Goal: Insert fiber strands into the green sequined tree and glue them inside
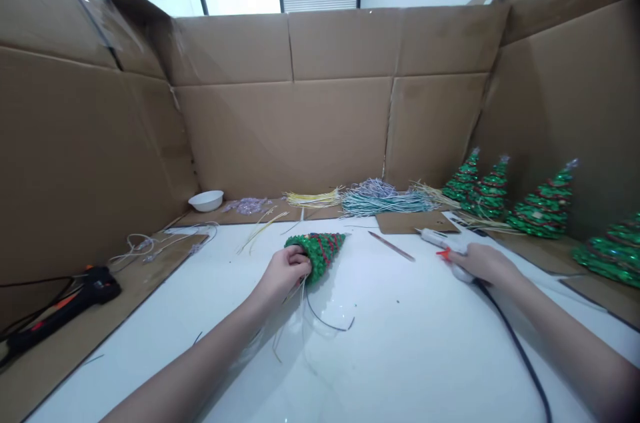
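My left hand (286, 276) grips a small green Christmas tree (323, 253) at its base. The tree lies on its side with the tip to the right, and red garland winds round it. Thin wires (327, 324) trail from its base onto the white table. On the right, my right hand (485, 264) is closed round a white glue gun (440, 240) with an orange-red trigger, its nozzle aimed left. A dark cord runs from the gun toward the table's front. Between the two hands lies a thin brown stick (391, 246).
Finished-looking green trees (543, 206) stand along the right cardboard wall. Bundles of green wires (393, 203) and yellow wires (315, 198) lie at the back, near clear purplish pieces (249, 206) and a white bowl (206, 200). A black tool (65, 306) rests at left.
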A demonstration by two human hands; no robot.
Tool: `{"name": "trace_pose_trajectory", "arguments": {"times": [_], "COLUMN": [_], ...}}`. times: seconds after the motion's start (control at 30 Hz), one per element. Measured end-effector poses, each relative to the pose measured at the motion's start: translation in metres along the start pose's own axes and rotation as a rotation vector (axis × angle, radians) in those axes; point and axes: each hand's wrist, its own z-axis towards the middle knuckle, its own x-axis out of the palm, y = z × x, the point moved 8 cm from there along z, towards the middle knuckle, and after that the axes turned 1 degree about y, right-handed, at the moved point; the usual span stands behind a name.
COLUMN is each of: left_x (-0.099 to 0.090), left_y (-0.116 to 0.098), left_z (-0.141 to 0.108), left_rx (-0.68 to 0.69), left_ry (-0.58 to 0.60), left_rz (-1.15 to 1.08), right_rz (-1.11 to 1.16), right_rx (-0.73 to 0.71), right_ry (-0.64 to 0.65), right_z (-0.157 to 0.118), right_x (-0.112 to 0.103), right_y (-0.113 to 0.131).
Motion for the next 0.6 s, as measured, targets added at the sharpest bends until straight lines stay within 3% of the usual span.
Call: {"name": "trace_pose_trajectory", "arguments": {"times": [0.2,0.27,0.4,0.53,0.6], "left_x": [-0.006,-0.009,-0.021,-0.034,-0.040], "left_y": [0.001,0.003,0.005,0.004,0.003], "left_z": [0.001,0.003,0.004,-0.005,-0.013], "left_rx": [0.040,0.032,0.006,-0.063,-0.102], "left_ry": [-0.025,-0.015,0.018,0.116,0.186], "left_rz": [0.143,0.216,0.367,0.472,0.501], "right_rz": [0.023,0.148,0.499,0.642,0.673], "right_rx": [-0.038,-0.081,0.080,0.150,0.109], "right_ry": [0.025,0.035,0.148,0.006,-0.072], "right_z": [0.012,0.008,0.000,-0.001,-0.002], "right_x": [0.006,0.006,0.016,0.008,0.001], "right_y": [-0.014,-0.011,-0.014,-0.014,-0.011]}}
